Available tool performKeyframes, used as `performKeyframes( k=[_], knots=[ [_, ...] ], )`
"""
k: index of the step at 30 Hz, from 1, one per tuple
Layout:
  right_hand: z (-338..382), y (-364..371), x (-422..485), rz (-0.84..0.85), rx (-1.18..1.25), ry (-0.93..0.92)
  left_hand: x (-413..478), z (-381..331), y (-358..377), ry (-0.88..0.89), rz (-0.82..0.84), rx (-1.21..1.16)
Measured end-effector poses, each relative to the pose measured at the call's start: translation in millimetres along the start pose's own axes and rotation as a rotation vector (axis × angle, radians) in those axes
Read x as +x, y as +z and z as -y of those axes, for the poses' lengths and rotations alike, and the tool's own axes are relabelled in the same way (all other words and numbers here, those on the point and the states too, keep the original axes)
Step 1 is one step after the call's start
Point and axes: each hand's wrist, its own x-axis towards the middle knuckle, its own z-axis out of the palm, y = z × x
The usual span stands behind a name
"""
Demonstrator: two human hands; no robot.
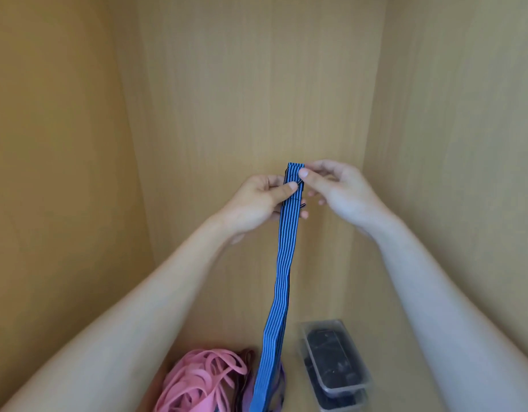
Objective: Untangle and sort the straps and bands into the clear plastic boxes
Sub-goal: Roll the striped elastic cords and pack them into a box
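Blue striped strap (282,263) — top end pinched by left hand (256,203) and right hand (337,188).

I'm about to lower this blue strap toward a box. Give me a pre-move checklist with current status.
1. Left hand grips the blue striped strap near its top: ok.
2. Right hand pinches the strap's top end: ok.
3. Visible run of the strap hangs without knots: ok.
4. Strap's lower end free of the pink bands: cannot tell; it passes beside the pile and out of frame.
5. Clear plastic box has room: cannot tell; dark contents show through.
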Motion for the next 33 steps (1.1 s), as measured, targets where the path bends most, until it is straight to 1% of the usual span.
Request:
performKeyframes(
  k=[2,7,12,15,18,22,28,33],
  knots=[
    [4.4,0.9,2.7,0.022,-0.018,-0.017,-0.3,1.3,4.8,0.005,0.005,-0.047],
    [16.4,7.6,19.2,0.028,-0.024,-0.028,3.4,1.9,0.7,-0.005,-0.066,-0.196],
    [26.3,19.6,25.6,-0.038,-0.060,-0.092,6.6,1.0,2.4,-0.007,-0.099,-0.290],
    [27.0,26.7,20.2,-0.072,-0.009,-0.072,3.5,1.0,4.5,-0.045,-0.050,-0.330],
    [26.1,31.7,14.5,-0.090,0.093,-0.014,1.0,0.8,4.1,-0.031,-0.006,-0.383],
    [22.5,27.8,14.9,-0.115,0.105,-0.033,2.1,1.1,5.3,0.012,-0.012,-0.332],
    [16.7,17.1,12.4,-0.097,0.114,-0.073,3.2,3.9,7.2,-0.004,0.002,-0.276],
    [16.6,17.1,14.9,-0.157,0.124,-0.113,2.9,4.9,4.9,0.000,0.025,-0.228]
  ],
)
